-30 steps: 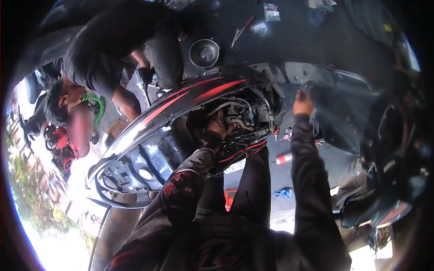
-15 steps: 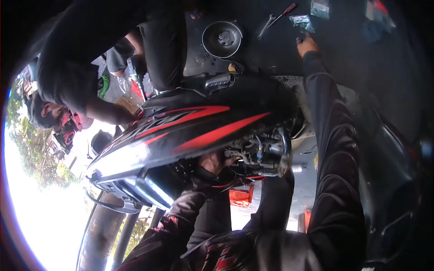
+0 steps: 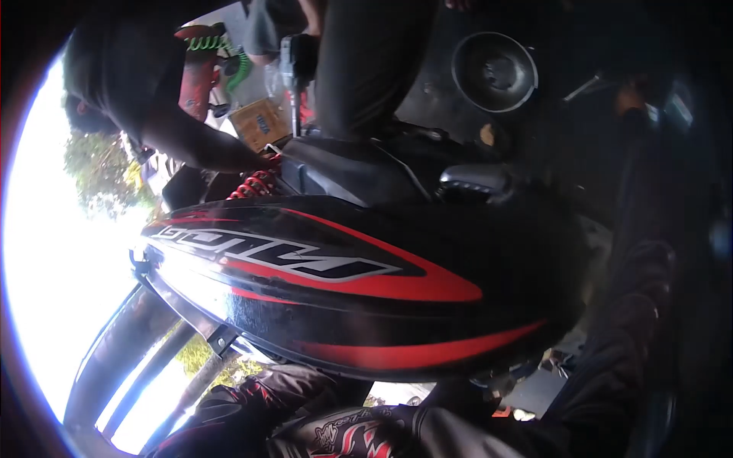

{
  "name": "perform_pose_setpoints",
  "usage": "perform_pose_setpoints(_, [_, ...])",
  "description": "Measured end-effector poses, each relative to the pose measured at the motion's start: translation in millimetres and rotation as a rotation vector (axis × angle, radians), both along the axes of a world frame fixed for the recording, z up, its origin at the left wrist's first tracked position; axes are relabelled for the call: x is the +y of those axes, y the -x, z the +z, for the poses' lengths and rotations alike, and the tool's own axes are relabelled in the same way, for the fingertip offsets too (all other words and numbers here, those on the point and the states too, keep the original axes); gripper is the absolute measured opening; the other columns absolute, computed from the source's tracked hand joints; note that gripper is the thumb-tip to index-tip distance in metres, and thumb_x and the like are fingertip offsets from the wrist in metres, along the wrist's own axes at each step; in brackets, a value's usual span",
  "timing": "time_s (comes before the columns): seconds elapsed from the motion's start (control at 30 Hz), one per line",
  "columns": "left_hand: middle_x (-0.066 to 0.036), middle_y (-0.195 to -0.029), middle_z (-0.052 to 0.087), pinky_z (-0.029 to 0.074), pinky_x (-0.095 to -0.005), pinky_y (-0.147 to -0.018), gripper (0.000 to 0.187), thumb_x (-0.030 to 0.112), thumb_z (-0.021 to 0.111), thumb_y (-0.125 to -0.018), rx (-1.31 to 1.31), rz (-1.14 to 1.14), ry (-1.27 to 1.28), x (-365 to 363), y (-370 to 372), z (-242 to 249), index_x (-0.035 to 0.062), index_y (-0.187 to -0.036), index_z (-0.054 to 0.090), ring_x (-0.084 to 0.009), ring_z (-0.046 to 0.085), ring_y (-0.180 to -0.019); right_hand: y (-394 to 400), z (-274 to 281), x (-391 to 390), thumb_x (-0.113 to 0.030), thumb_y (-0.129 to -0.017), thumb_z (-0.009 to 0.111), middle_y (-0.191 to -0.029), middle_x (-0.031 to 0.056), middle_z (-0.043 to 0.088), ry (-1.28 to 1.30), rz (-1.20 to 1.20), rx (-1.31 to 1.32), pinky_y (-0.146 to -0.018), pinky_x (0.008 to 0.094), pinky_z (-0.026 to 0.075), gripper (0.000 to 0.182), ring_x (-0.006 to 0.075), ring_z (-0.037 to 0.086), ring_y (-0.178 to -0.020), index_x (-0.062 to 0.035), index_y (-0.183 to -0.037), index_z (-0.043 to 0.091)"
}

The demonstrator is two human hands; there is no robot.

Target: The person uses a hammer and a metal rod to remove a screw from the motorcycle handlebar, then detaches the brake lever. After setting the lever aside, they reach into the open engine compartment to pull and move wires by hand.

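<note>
While I leaned over the scooter panel (image 3: 366,282), my right hand (image 3: 630,99) reached toward the floor tools; grip unclear. My left hand stayed hidden beneath. The panel looked still attached.

Right arm (image 3: 611,305) extended up and away, dark sleeve — right hand (image 3: 631,98) dim, its grip unreadable. Left hand hidden; left sleeve (image 3: 252,401) low, bent.

The person wears a dark long-sleeved jersey (image 3: 343,435) — black cloth printed with red and white graphics across the chest and the left sleeve (image 3: 252,397). The right sleeve (image 3: 634,320) is dark too — ribbed or ridged along its length, its print lost in shadow.
</note>
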State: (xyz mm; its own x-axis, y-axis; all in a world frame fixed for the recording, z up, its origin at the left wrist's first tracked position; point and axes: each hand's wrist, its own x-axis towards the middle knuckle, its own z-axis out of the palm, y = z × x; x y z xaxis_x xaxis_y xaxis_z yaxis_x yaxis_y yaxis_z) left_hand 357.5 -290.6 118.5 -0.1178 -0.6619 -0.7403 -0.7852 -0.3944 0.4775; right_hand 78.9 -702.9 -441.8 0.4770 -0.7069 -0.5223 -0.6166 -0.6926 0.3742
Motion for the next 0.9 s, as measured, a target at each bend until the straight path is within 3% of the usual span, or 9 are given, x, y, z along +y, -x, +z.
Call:
perform_pose_setpoints(0.03, [-0.023,-0.136,0.048,0.04,-0.0477,-0.104,0.083,0.044,0.075,-0.077,0.016,0.006,-0.009,0,1,2,0.0054,-0.142,0.039,-0.0413,0.047,-0.125,-3,-10,-8,-0.023,-0.09,0.05,-0.144,0.0231,0.042,-0.042,-0.024,-0.005,-0.111,0.0578,0.03,0.046,0.0387,0.038,-0.135,-0.0017,-0.13,0.056])
perform_pose_setpoints(0.3, [-0.023,-0.135,0.049,0.039,-0.0484,-0.103,0.082,0.044,0.075,-0.077,0.016,0.029,-0.049,7,14,9,0.0057,-0.141,0.041,-0.0417,0.048,-0.124,-17,-7,-1,-0.029,-0.09,0.052,-0.137,0.0215,0.048,-0.135,-0.048,-0.061,-0.107,0.0547,0.035,0.046,0.0375,0.043,-0.131,-0.0029,-0.127,0.058])
perform_pose_setpoints(0.9, [-0.022,-0.132,0.052,0.039,-0.0499,-0.102,0.079,0.044,0.075,-0.077,-0.003,0.013,-0.019,9,5,-15,0.0063,-0.139,0.044,-0.0424,0.05,-0.121,68,17,52,-0.044,-0.091,0.055,-0.124,0.0179,0.061,-0.145,-0.347,-0.121,-0.097,0.0476,0.045,0.05,0.0349,0.055,-0.12,-0.0056,-0.122,0.063])
